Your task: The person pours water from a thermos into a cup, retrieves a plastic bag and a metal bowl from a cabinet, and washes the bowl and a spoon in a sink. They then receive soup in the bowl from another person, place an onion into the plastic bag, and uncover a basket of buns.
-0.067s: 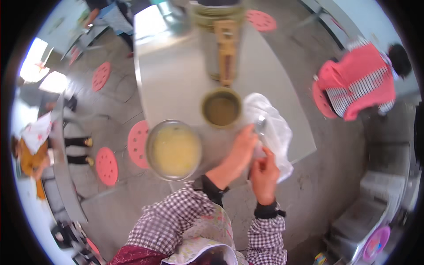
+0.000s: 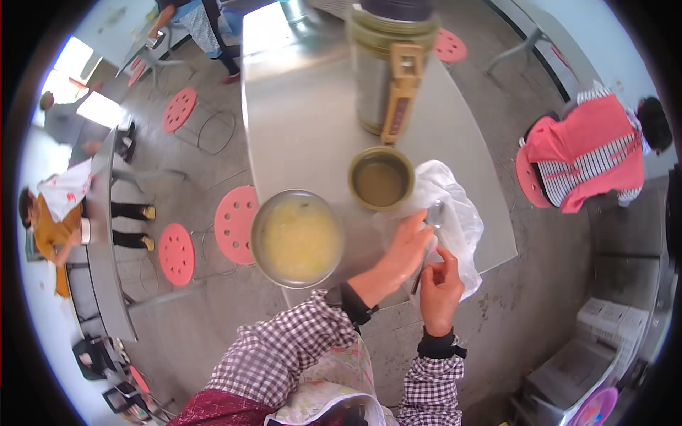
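Note:
My left hand (image 2: 401, 254) reaches over the table's near edge, its fingers closed along a metal spoon (image 2: 436, 211). The spoon's bowl shows beyond the fingertips, and its thin handle slants down between my hands. Close by on the right, my right hand (image 2: 440, 292) is curled with thumb and forefinger pinched; what it pinches is too small to make out. A crumpled white plastic bag (image 2: 455, 195) lies under and beside the fingers. To the left stands a metal bowl (image 2: 258, 264) of pale yellow soupy food (image 2: 300, 239). An olive cup (image 2: 355, 199) with brownish liquid sits just beyond my left hand.
A large olive vacuum flask (image 2: 371, 85) with a tan handle stands farther back on the metal table (image 2: 302, 117). Pink round stools (image 2: 236, 226) stand at left. A person in a pink top (image 2: 593, 153) sits at right; other people are at left. Crates (image 2: 607, 330) are at lower right.
The whole scene has shifted right in the picture, and the view is sharper. My hands keep nearly the same place over the bag and spoon.

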Demonstrator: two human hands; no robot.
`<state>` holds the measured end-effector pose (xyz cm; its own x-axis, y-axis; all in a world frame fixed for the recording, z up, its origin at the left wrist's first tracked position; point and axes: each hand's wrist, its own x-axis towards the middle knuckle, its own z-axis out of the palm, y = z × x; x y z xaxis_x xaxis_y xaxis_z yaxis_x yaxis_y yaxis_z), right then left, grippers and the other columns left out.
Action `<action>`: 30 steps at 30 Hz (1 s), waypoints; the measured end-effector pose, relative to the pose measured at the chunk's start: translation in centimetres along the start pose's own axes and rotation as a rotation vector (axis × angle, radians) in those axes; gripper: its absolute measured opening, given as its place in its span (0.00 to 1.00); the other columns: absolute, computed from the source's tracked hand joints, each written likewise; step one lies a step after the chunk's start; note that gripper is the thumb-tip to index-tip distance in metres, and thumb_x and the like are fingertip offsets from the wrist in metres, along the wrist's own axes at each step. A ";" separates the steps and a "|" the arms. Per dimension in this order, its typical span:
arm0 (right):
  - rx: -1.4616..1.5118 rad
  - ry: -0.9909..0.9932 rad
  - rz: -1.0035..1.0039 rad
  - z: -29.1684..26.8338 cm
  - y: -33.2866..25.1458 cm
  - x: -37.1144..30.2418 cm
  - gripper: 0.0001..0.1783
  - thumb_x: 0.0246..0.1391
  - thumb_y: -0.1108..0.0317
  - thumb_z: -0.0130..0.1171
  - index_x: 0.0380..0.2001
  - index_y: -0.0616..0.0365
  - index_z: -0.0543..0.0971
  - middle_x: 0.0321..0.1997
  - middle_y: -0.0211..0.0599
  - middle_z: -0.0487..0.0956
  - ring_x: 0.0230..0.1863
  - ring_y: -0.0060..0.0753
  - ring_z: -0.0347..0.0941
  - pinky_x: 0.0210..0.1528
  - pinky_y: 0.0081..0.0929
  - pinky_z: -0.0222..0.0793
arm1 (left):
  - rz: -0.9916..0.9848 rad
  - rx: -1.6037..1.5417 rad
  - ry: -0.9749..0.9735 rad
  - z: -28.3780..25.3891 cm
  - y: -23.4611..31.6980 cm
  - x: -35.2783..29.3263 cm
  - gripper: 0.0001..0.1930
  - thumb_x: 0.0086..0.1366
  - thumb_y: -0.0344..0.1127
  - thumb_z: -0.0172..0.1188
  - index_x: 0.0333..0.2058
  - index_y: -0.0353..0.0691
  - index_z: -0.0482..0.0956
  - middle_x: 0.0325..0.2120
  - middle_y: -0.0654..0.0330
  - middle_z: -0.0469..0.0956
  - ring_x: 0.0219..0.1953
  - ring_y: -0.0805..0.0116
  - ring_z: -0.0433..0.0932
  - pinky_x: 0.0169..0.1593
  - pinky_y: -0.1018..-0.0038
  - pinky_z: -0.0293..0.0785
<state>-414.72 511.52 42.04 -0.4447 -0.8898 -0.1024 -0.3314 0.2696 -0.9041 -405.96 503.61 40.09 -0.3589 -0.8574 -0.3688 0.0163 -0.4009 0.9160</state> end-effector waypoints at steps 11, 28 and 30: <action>-0.149 0.273 -0.255 3.1 -6.3 -5.0 0.12 0.60 0.74 0.49 0.45 0.63 0.78 0.41 0.34 0.79 0.35 0.25 0.73 0.34 0.23 0.70 | 0.225 0.095 -0.532 -9.1 0.9 -15.8 0.26 0.68 0.40 0.50 0.62 0.37 0.63 0.58 0.48 0.68 0.58 0.56 0.69 0.60 0.64 0.64; 0.098 -1.422 -1.004 47.0 -25.1 -49.3 0.03 0.46 0.79 0.57 0.24 0.60 0.78 0.40 0.38 0.81 0.51 0.46 0.72 0.53 0.39 0.67 | 0.082 -0.343 1.377 -45.2 -12.0 -73.6 0.06 0.63 0.30 0.58 0.36 0.36 0.81 0.52 0.55 0.72 0.46 0.68 0.78 0.48 0.71 0.74; 0.119 -1.624 -0.955 50.2 -24.9 -55.9 0.02 0.49 0.78 0.57 0.25 0.60 0.78 0.40 0.39 0.81 0.50 0.46 0.72 0.52 0.39 0.68 | 0.057 -0.483 1.462 -48.3 -11.2 -78.6 0.05 0.62 0.29 0.59 0.32 0.36 0.83 0.52 0.54 0.73 0.49 0.66 0.77 0.50 0.69 0.73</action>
<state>-339.90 536.07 49.45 0.9645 -0.1615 0.2090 0.1248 -0.4189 -0.8994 -332.90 559.88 51.18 0.8467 -0.3160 -0.4282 0.3923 -0.1731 0.9034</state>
